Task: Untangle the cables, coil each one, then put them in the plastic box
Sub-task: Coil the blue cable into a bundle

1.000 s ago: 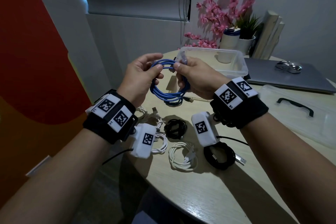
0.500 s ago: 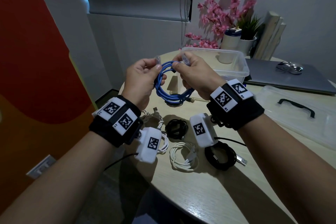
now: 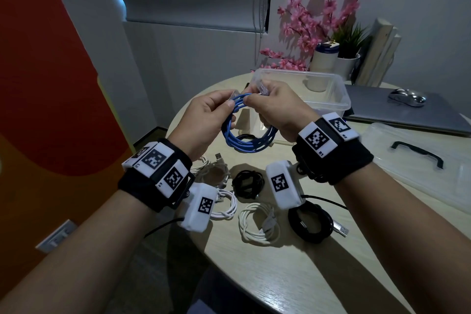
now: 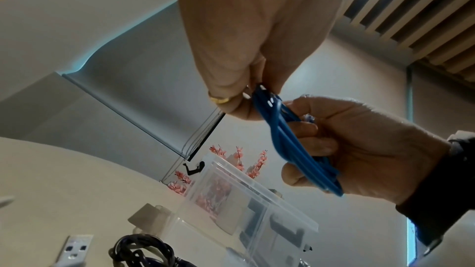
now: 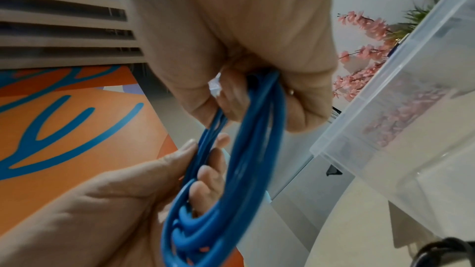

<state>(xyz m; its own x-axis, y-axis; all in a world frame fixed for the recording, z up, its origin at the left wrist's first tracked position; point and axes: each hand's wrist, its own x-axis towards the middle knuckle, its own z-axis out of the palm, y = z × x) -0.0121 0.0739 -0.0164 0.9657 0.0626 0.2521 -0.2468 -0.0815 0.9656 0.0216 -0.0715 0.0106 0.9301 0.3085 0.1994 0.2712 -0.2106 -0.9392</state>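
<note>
Coiling in progress: blue cable [image 3: 244,132] held in the air above the round table [image 3: 293,270], wound into several loops, both hands closed on it. Left hand [image 3: 206,122] curled around the near side of the loops, thumb and forefinger pinching the top of the bundle. Right hand [image 3: 276,109] clamped on the far side, fingertips also gripping a clear plug end at the top. Seen from the wrist views as loops threaded between the fingers of both hands. Probably the finishing stage of this coil, with the loose plug end being tucked or wrapped round the bundle. Next move likely calls for securing that end so the loops do not spring apart, then carrying the coil forward and lowering it over the rim of the plastic box [image 3: 331,94], which sits just beyond the hands.

Plastic box clear, open-topped, apparently holding no cables yet, though its floor is partly hidden behind the hands. Clear lid [image 3: 420,168] with a dark handle lying flat to the right, separate from the box. On the table below the hands, already wound: small black coil [image 3: 248,183], white coil [image 3: 260,224], larger black coil [image 3: 311,224], and another white coil [image 3: 226,208] partly behind the left wrist camera.
</note>
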